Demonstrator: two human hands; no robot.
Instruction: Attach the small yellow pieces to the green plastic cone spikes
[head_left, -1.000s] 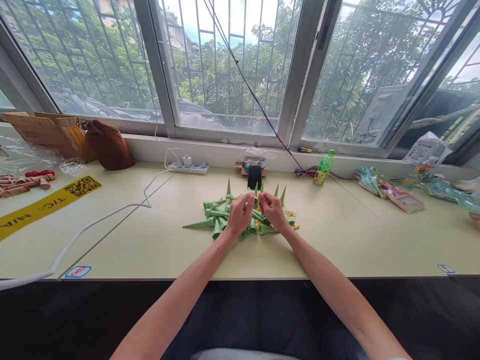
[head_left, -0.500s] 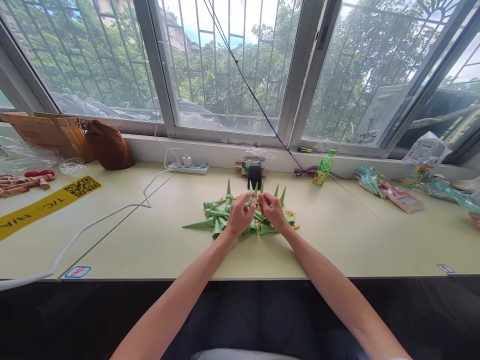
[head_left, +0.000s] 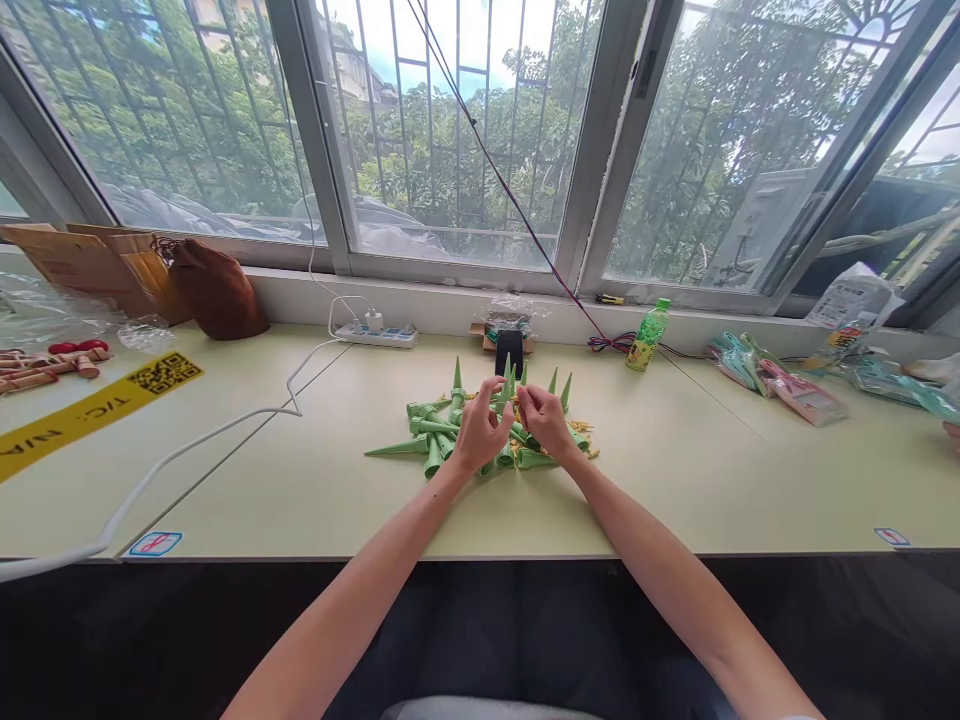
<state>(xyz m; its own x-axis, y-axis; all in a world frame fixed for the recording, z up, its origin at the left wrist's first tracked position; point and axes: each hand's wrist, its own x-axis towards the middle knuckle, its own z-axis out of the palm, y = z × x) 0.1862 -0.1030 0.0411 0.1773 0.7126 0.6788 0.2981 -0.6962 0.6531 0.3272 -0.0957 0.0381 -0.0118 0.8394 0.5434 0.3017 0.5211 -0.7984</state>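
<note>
My left hand [head_left: 482,432] is curled at the middle of a pile of green plastic cones [head_left: 431,430], its index finger raised and bent. A pointed green cone [head_left: 508,378] rises at its fingertips and appears to be held there, though the fingers hide its lower part. Close beside it, my right hand [head_left: 546,418] is closed in a pinch. Whatever sits between those fingertips is too small to make out. Several cones stand point-up, such as the one at the back left [head_left: 457,375]; others lie on their sides. Small yellow pieces [head_left: 583,428] lie among the cones on the right.
Behind the pile is a black object [head_left: 509,352] before a small cardboard box. A green-capped bottle [head_left: 649,335] and wrapped pastel items [head_left: 802,390] stand to the right. Leftward lie a power strip [head_left: 382,338], white cable [head_left: 217,440], brown pouch [head_left: 217,290] and red-tipped sticks [head_left: 45,368].
The green cone at my left fingertips has shifted slightly right and stands higher. My left index finger has lifted away from the thumb. My right hand has hardly moved.
</note>
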